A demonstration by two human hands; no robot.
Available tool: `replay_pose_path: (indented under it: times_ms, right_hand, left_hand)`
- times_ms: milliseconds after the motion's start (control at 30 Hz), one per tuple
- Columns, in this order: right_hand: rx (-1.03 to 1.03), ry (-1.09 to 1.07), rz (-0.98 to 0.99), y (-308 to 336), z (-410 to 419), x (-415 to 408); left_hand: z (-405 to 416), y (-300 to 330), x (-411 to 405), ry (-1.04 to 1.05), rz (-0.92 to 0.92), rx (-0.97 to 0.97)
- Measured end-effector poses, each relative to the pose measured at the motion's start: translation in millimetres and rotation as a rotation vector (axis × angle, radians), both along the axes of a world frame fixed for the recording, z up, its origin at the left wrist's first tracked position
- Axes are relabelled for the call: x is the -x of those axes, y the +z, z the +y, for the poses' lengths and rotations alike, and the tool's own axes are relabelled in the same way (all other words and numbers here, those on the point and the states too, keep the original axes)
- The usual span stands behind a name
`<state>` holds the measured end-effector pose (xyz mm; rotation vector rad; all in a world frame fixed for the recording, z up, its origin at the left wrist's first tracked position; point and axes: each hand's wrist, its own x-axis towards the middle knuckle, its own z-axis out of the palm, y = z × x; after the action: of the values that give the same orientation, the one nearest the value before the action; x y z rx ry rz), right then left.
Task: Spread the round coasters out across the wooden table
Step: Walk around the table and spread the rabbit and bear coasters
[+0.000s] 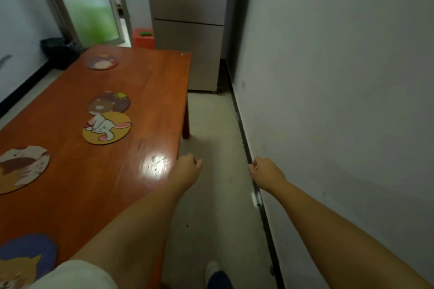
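Reddish-brown glossy wooden tabletop [150,91] fills left half of view, w/ 5 round flat coasters on it. Far left: pinkish-brown round coaster w/ pale animal print [102,62], well apart from the rest. Mid: dark purple-brown round coaster w/ brown bear and yellow sun [112,101], its near edge overlapped by yellow round coaster w/ white rabbit [106,128]; these 2 touch. Near left edge: cream/brown spotted round coaster [22,168], partly cut off by frame. Nearest, bottom left: blue-purple round coaster w/ orange fox-like animal [25,258], also cut off by frame and partly covered by a pale sleeve [77,274].

Both arms stretched fwd, bare. Left hand [186,168] sits at tabletop's right edge, beside a bright glare patch, over the floor [211,195]; fingers curled in to a loose fist, holding nothing. Right hand [265,172] hangs over floor near the dark baseboard [244,145] of the white wall [340,77]; fingers curled together, nothing visible in them. Neither hand touches a coaster.

Bkgd: grey fridge [187,26] past tabletop's far end, orange-red box [143,38] left of it, frosted glass door [91,0] far left, black bin [60,51] by the left wall. White shoe tip [212,270] on floor at bottom.
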<state>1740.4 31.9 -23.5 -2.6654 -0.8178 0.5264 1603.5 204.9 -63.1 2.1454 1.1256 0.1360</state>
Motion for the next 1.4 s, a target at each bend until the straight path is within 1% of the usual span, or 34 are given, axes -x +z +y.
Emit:
replay_pose_path:
  times_ms: [100,200,333,533,733,833,933,1033,1100,1300,1400]
  right_hand:
    - [-0.003,0.075,0.013,-3,48,-36]
    - [0.053,0.160,0.012,1,100,-66]
    - [0.038,0.303,0.032,12,182,-87]
    - [-0.007,0.614,0.057,3,314,-61]
    - [0.041,0.860,0.127,-28,422,-23]
    - [0.071,0.986,0.155,-40,469,-13]
    - [0.127,1.079,0.174,-50,511,-7]
    - [0.134,1.142,0.206,-57,546,2]
    - [0.149,1.162,0.236,-61,560,10]
    - [0.214,1.152,0.333,-80,575,31]
    - [0.243,1.170,0.317,-82,579,32]
  left_hand:
    - [38,-6,-20,0.107,-0.002,0.037]
    - [76,-2,-30,0.205,-0.023,0.071]
    - [129,11,-18,0.363,-0.029,0.088]
    - [191,13,37,0.668,0.020,0.090]
    - [234,-7,73,0.992,0.076,0.145]
    - [251,-15,74,1.157,0.104,0.214]
    - [271,-17,71,1.335,0.113,0.324]
    - [289,-19,68,1.469,0.103,0.442]
    - [296,-20,66,1.533,0.098,0.481]
    - [306,-30,56,1.661,0.035,0.500]
    - [304,-33,53,1.721,-0.047,0.488]
